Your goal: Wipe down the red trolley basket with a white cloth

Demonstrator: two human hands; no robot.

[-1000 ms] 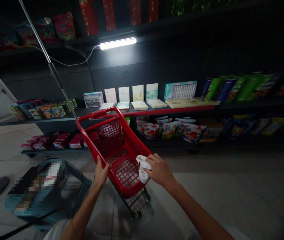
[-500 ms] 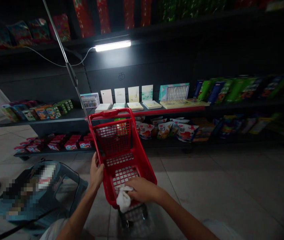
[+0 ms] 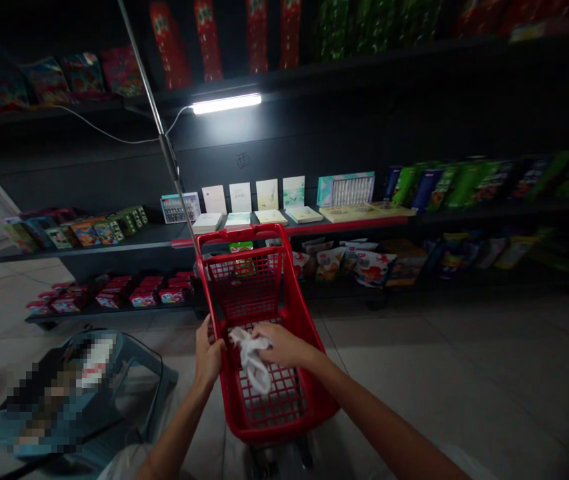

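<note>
A small red shopping cart (image 3: 309, 320) stands on the tiled floor in front of me, its mesh basket facing me. My left hand (image 3: 209, 357) is closed over the cart's left rim. My right hand (image 3: 279, 343) reaches inside the basket and is closed on a crumpled white cloth (image 3: 254, 360), which hangs down against the basket's inner mesh. The cart's red handle (image 3: 244, 233) is at the far end, toward the shelves.
Dark store shelves (image 3: 114, 237) with boxes, cards and snack bags run across the back under a lit tube lamp (image 3: 227, 103). A slanted metal pole (image 3: 164, 140) stands behind the cart. A blue-grey plastic stool (image 3: 129, 380) sits at my left. Tiled floor (image 3: 439, 373) extends right.
The cart has swung round so its basket points straight at me. My right hand moved the cloth from the right rim, over the near edge, to inside the basket. My left hand stays on the left rim.
</note>
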